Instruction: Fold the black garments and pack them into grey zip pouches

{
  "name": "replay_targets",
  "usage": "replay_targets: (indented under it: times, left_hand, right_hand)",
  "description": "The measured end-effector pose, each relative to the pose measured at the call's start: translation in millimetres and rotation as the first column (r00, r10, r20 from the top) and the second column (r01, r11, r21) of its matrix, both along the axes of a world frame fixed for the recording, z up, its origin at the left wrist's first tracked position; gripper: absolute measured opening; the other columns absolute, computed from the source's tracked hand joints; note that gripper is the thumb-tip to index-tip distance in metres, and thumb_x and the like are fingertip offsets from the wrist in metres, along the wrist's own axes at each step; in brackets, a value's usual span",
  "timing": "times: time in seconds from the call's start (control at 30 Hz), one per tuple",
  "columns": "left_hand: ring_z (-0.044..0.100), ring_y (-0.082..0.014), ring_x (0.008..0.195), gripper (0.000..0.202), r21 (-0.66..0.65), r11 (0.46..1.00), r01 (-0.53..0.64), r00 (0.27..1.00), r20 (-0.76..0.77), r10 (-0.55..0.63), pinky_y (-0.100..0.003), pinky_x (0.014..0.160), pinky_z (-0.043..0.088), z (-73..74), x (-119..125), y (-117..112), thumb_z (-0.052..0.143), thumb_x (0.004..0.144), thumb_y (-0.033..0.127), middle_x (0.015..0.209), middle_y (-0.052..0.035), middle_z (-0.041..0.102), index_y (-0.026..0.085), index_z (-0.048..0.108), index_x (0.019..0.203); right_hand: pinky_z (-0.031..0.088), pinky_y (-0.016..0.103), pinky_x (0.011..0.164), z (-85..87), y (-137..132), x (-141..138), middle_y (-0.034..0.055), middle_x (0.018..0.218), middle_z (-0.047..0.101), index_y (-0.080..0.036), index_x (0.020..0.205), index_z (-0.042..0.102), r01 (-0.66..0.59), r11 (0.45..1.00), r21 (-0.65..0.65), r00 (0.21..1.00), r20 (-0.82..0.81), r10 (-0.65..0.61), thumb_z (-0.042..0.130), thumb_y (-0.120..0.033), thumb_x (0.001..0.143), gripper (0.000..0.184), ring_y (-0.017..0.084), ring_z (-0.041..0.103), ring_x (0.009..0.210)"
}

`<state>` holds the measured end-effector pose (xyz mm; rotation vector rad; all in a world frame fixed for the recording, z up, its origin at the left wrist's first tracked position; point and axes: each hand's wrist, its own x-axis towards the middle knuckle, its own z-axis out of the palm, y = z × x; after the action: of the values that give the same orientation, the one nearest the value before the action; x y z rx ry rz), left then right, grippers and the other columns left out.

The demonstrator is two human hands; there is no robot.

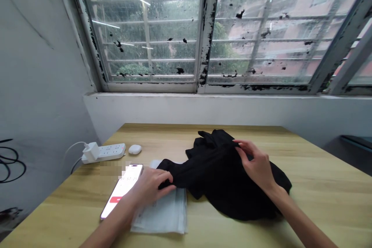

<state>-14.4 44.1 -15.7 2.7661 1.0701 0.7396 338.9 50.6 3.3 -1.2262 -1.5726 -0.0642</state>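
Head view gives us one black cloth (232, 186), matte, soft and crumpled, spread over the middle of the desk (319, 193), with a bunched peak at the back, a rounded hem at the front and a narrow strip running left. Under that strip we see thin, cloudy plastic (165, 219), flat and roughly rectangular; we cannot tell how many layers it has. The desk has a pale, smooth wood grain, and the window (202, 46) behind it has a frame of badly flaked paint. Counting the rest, we find one slim phone (124, 186) with a lit screen, one glossy, rounded white case (135, 149), and one long white power strip (112, 152) with one blocky plug (91, 152) in it. Our two hands are both on the cloth: the left hand (149, 186), its forearm passing over the phone's edge, has thumb and fingers closed around the strip's end, above the plastic; the right hand (257, 164), wrist bent and knuckles up, pinches the upper edge between thumb and fingertips.
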Motion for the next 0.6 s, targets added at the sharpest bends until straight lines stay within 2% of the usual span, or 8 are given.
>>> replay_targets:
  times: [0.17,0.27,0.4,0.47,0.6]
  left_hand:
    - [0.069,-0.0196,0.064,0.021,0.104,0.994,-0.022,0.998,0.059,0.016,-0.027,0.059,0.046,0.9,0,1,0.044,0.099,0.021,0.075,-0.0019,0.073,0.024,0.064,0.097]
    - [0.071,-0.0203,0.074,0.022,0.156,0.987,-0.029,0.994,0.108,0.012,-0.028,0.066,0.051,2.4,1,2,0.042,0.101,0.02,0.088,-0.0041,0.075,0.025,0.064,0.104]
    - [0.069,-0.0224,0.087,0.02,0.207,0.976,-0.062,0.98,0.196,0.02,-0.032,0.076,0.055,3.4,2,2,0.044,0.1,0.02,0.097,-0.0073,0.072,0.024,0.062,0.096]
    - [0.067,-0.0226,0.088,0.017,0.215,0.974,-0.076,0.971,0.24,0.023,-0.033,0.078,0.055,3.5,2,2,0.047,0.099,0.018,0.093,-0.0066,0.071,0.023,0.061,0.092]
    - [0.065,-0.0205,0.077,0.016,0.194,0.974,-0.117,0.954,0.296,0.056,-0.031,0.07,0.055,3.0,0,2,0.05,0.095,0.014,0.082,-0.0031,0.068,0.023,0.06,0.086]
  right_hand:
    - [0.048,0.028,0.041,3.7,-4,-3,0.0064,0.084,0.076,-0.025,0.099,0.071,0.009,0.999,0.036,0.999,0.049,-0.01,0.052,-0.027,0.093,0.02,0.02,0.065,0.057]
    - [0.055,0.032,0.052,7.1,-7,-6,0.0044,0.076,0.074,-0.025,0.089,0.069,-0.003,0.996,0.089,0.997,0.077,-0.004,0.053,-0.022,0.089,0.016,0.021,0.064,0.057]
    - [0.057,0.035,0.063,10.8,-13,-8,0.0039,0.076,0.073,-0.026,0.083,0.065,-0.062,0.989,0.131,0.992,0.114,0.048,0.056,-0.021,0.086,0.011,0.024,0.069,0.068]
    - [0.057,0.035,0.064,12.0,-15,-9,0.0042,0.077,0.073,-0.026,0.082,0.065,-0.089,0.987,0.132,0.99,0.121,0.073,0.058,-0.023,0.088,0.009,0.024,0.07,0.07]
    - [0.059,0.038,0.07,12.8,-15,-9,0.0048,0.079,0.074,-0.026,0.081,0.067,-0.077,0.988,0.13,0.988,0.14,0.059,0.063,-0.029,0.089,0.009,0.025,0.071,0.073]
